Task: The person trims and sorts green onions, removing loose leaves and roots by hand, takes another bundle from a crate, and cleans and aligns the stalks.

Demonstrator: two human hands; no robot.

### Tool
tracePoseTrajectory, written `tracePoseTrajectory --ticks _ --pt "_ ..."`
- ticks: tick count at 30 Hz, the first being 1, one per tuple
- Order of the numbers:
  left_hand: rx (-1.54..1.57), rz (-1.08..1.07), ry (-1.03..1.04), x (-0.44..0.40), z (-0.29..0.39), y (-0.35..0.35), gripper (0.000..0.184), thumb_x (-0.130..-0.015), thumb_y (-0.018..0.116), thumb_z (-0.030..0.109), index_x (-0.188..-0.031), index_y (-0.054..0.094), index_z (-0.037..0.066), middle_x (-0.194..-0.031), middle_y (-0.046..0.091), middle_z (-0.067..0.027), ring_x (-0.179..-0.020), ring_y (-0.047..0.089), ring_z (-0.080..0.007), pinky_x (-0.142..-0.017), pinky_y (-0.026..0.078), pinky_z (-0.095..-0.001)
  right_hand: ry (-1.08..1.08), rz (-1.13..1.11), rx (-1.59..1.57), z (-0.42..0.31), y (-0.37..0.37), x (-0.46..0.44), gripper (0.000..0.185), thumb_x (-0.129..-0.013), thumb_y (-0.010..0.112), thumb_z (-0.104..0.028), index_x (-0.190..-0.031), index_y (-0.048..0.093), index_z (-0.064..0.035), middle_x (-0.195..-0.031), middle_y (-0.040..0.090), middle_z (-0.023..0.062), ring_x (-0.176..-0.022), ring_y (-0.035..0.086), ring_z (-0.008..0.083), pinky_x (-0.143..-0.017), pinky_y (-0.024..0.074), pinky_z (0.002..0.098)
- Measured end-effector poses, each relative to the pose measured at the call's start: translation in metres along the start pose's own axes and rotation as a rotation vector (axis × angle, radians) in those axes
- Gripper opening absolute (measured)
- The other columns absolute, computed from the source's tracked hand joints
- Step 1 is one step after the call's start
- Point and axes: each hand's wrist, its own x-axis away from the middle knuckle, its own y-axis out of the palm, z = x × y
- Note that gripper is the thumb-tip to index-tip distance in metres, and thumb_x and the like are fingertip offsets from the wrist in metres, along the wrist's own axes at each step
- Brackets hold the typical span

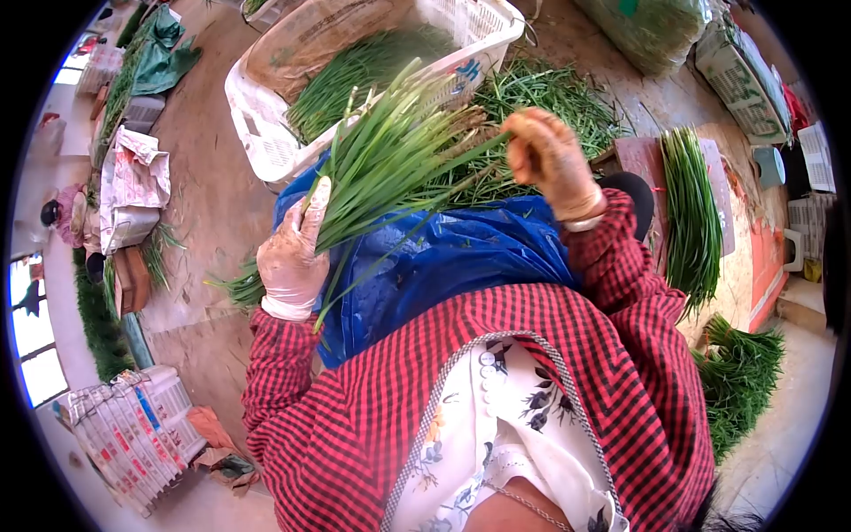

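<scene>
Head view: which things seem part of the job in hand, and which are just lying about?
Likely in the job: left hand, gripping green bunch; right hand; blue sheet; white crate.
Apparently just lying about: crate stack, lower left; green cloth, upper left; white sack, left.

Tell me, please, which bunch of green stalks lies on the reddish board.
The straight green bundle right of the right hand; the fanned-out green bunch is in the left hand, and the curled green heap lies off the board.
</scene>
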Motion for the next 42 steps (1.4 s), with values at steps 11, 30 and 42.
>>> tracePoseTrajectory --ticks 11,30,42 --pt "-0.087 0.006 0.050 0.010 -0.014 -0.002 0.073 -0.066 0.065 0.003 -0.135 0.049 0.021 -0.115 0.061 -0.0075 -0.091 0.065 -0.0277 -0.067 0.053 -0.0363 -0.512 0.177 0.896 -0.006 -0.058 -0.027 0.021 -0.080 0.072 -0.017 -0.098 0.067 -0.0063 -0.094 0.066 0.0045 -0.087 0.061 0.0156 -0.078 0.0490 0.0278" --pt "-0.134 -0.084 0.115 0.008 -0.019 -0.007 0.079 -0.060 0.060 -0.003 -0.134 0.050 0.023 -0.117 0.059 -0.0077 -0.093 0.064 -0.0277 -0.068 0.053 -0.0372 -0.903 -0.471 1.754 0.017 0.028 -0.015 0.010 -0.081 0.054 -0.017 -0.087 0.059 -0.0101 -0.085 0.061 0.0055 -0.083 0.063 0.0224 -0.079 0.0491 0.0333" --pt "-0.206 0.009 0.262 0.002 -0.010 -0.017 0.066 -0.076 0.057 0.004 -0.134 0.049 0.032 -0.112 0.060 -0.0025 -0.073 0.061 -0.0185 -0.059 0.050 -0.0311 -0.312 0.018 1.373 -0.039 -0.086 -0.076 0.026 -0.092 0.054 -0.028 -0.109 0.065 -0.0108 -0.090 0.068 0.0156 -0.080 0.065 0.0305 -0.074 0.0508 0.0378"
